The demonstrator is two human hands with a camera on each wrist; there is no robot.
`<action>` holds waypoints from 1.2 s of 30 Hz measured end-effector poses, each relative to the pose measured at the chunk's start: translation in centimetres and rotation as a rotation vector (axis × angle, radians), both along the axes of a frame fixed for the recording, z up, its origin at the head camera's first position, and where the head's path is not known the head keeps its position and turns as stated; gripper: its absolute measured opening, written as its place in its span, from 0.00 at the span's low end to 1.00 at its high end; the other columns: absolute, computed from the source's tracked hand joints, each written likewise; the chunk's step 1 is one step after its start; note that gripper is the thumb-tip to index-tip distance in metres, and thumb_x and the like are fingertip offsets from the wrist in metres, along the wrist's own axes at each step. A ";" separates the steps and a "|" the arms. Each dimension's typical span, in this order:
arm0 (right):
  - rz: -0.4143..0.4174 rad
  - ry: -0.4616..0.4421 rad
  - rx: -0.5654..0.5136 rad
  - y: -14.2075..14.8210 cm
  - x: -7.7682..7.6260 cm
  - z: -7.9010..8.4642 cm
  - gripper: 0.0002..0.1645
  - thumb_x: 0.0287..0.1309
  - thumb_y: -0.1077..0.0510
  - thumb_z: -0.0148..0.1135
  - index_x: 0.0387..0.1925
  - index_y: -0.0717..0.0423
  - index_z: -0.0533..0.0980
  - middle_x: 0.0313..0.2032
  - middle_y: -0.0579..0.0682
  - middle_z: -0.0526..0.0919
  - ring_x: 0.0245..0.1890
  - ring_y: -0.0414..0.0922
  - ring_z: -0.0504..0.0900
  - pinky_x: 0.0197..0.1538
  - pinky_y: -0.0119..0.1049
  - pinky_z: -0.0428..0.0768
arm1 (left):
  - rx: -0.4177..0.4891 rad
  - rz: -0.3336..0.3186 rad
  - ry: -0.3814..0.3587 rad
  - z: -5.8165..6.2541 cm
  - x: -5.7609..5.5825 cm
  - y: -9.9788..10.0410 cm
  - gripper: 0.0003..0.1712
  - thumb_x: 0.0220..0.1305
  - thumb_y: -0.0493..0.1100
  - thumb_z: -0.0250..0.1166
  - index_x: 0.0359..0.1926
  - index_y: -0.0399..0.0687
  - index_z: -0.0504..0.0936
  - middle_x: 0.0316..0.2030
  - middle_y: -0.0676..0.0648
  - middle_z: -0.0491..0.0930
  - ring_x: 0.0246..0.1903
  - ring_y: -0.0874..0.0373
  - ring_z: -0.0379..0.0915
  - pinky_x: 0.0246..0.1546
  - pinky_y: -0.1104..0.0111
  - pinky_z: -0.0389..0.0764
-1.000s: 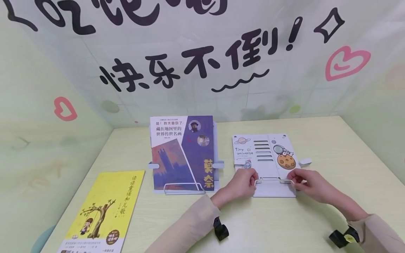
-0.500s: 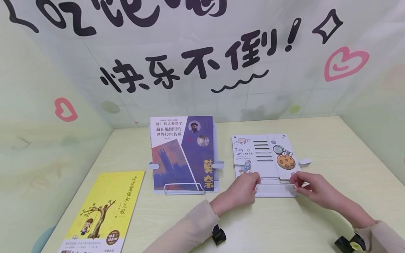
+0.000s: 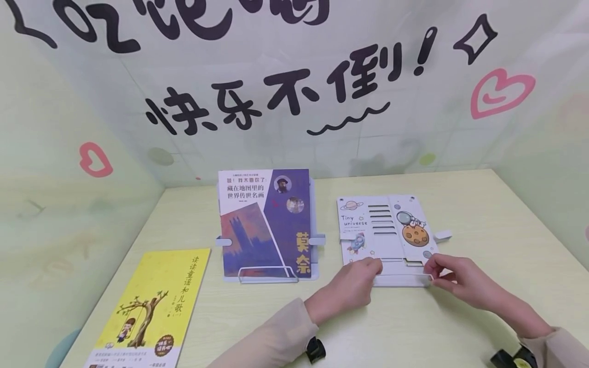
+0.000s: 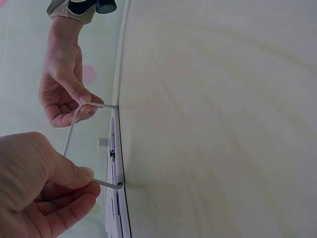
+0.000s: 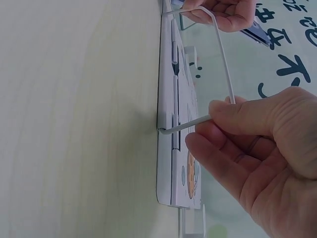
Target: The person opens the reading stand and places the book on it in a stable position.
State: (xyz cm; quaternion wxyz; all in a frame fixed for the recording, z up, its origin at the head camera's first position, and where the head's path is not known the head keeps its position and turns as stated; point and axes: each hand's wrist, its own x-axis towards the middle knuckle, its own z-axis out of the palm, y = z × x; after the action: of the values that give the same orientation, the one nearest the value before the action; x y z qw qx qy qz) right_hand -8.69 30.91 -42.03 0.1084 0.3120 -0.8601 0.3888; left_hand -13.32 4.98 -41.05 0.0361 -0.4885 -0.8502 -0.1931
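Both of the person's hands pinch a bent white wire (image 5: 224, 59) whose ends meet the front edge of a white book stand (image 3: 391, 245). The left hand (image 3: 345, 283) grips one corner of the wire between thumb and forefinger, with no gap between the tips; its other fingers are bent in toward the palm. The right hand (image 3: 469, 278) holds the opposite corner in the same way, thumb pressed against the forefinger and the remaining fingers loosely bent. In the wrist views the wire stands out from the stand's front edge.

The stand lies flat on the pale table (image 3: 483, 220), printed with a planet, a rocket and an astronaut, a small clip (image 3: 444, 235) sticking out at its right side. To its left, a purple book (image 3: 267, 225) sits on a second stand (image 3: 314, 204). A yellow book (image 3: 154, 286) lies on the table farther left.
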 end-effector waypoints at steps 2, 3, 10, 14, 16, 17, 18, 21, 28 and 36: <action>0.004 -0.004 -0.002 0.0 0.0 0.0 0.23 0.36 0.84 0.64 0.31 0.59 0.73 0.27 0.46 0.76 0.29 0.35 0.74 0.27 0.25 0.78 | -0.006 0.008 0.006 0.1 0.1 0.0 0.14 0.47 0.25 0.60 0.35 0.42 0.74 0.30 0.50 0.76 0.28 0.63 0.72 0.27 0.82 0.72; 0.004 -0.005 0.000 0.0 0.0 0.0 0.23 0.36 0.83 0.64 0.31 0.58 0.73 0.27 0.46 0.76 0.29 0.35 0.74 0.27 0.25 0.78 | -0.010 0.013 0.003 0.1 0.2 0.0 0.14 0.47 0.25 0.60 0.36 0.42 0.74 0.31 0.50 0.77 0.28 0.63 0.72 0.27 0.82 0.72; 0.013 -0.069 0.014 0.4 -0.1 0.3 0.20 0.39 0.80 0.65 0.32 0.58 0.74 0.27 0.46 0.77 0.30 0.34 0.75 0.27 0.27 0.79 | 0.001 -0.027 -0.152 0.6 -0.8 -0.1 0.10 0.51 0.29 0.62 0.37 0.41 0.77 0.26 0.52 0.75 0.26 0.66 0.68 0.28 0.83 0.68; -0.005 -0.165 -0.033 0.8 -0.6 0.7 0.15 0.44 0.78 0.64 0.33 0.61 0.75 0.28 0.49 0.79 0.31 0.34 0.76 0.30 0.27 0.80 | 0.143 -0.038 -0.353 0.9 -2.0 0.0 0.10 0.49 0.30 0.64 0.37 0.36 0.78 0.25 0.51 0.76 0.25 0.68 0.67 0.28 0.85 0.69; -0.053 -0.188 -0.045 0.8 -1.2 1.0 0.12 0.47 0.76 0.63 0.34 0.63 0.76 0.29 0.50 0.79 0.31 0.34 0.76 0.31 0.27 0.79 | 0.238 0.034 -0.369 0.8 -2.8 0.4 0.08 0.50 0.29 0.63 0.35 0.34 0.79 0.25 0.49 0.78 0.25 0.68 0.69 0.29 0.85 0.70; -0.089 -0.193 -0.045 0.8 -1.5 1.2 0.11 0.48 0.75 0.63 0.34 0.63 0.77 0.29 0.50 0.80 0.31 0.34 0.76 0.31 0.27 0.79 | 0.283 0.090 -0.364 0.8 -3.2 0.7 0.07 0.50 0.29 0.63 0.34 0.34 0.79 0.25 0.49 0.78 0.24 0.68 0.69 0.28 0.85 0.70; -0.128 -0.195 -0.035 0.7 -1.9 1.5 0.09 0.49 0.74 0.63 0.34 0.63 0.77 0.29 0.49 0.80 0.31 0.33 0.76 0.31 0.27 0.79 | 0.324 0.152 -0.347 0.8 -3.6 1.0 0.06 0.50 0.29 0.62 0.33 0.34 0.79 0.24 0.48 0.78 0.24 0.67 0.70 0.28 0.84 0.71; -0.246 -0.197 0.008 0.6 -3.2 2.2 0.06 0.52 0.71 0.63 0.34 0.63 0.77 0.29 0.49 0.80 0.30 0.33 0.75 0.32 0.26 0.79 | 0.406 0.346 -0.274 1.0 -4.9 1.9 0.05 0.49 0.28 0.61 0.30 0.35 0.79 0.23 0.48 0.77 0.24 0.63 0.70 0.27 0.82 0.70; -0.433 -0.255 0.097 0.8 -6.5 3.1 0.08 0.56 0.64 0.63 0.37 0.66 0.77 0.29 0.51 0.81 0.30 0.37 0.75 0.31 0.28 0.72 | 0.373 0.651 -0.306 1.4 -7.7 3.3 0.10 0.51 0.30 0.62 0.37 0.32 0.79 0.34 0.41 0.77 0.36 0.51 0.73 0.34 0.69 0.77; -0.524 -0.382 0.140 1.0 -9.1 2.6 0.13 0.58 0.62 0.60 0.40 0.70 0.75 0.33 0.58 0.81 0.34 0.49 0.77 0.37 0.37 0.74 | 0.215 0.763 -0.463 1.7 -9.2 3.8 0.02 0.50 0.31 0.63 0.24 0.36 0.78 0.31 0.42 0.74 0.23 0.57 0.69 0.17 0.73 0.71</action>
State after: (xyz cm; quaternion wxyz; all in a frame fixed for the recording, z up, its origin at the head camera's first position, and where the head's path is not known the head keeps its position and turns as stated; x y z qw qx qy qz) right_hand -17.79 31.92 -39.44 0.0196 0.0085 -0.9406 0.3390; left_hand -22.55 8.78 -39.34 -0.0358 -0.0782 -0.9301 -0.3570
